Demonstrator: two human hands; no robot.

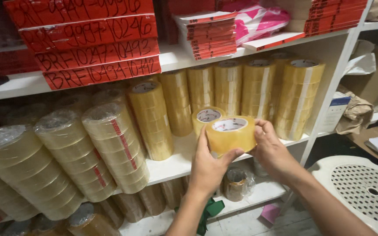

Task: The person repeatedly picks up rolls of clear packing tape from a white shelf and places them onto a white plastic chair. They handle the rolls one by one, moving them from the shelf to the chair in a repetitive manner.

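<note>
Both of your hands grip one yellowish tape roll (pixel 231 133), left hand (pixel 208 168) beneath and right hand (pixel 271 148) beside it. Just behind it, a second roll (pixel 206 117) rests on the white shelf (pixel 171 164), with wrapped tape stacks (pixel 110 148) to your left.

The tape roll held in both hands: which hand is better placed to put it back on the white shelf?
Probably the left hand. It cups the tape roll from below and the side, nearest the bare part of the white shelf. The right hand only steadies the far edge.
</note>
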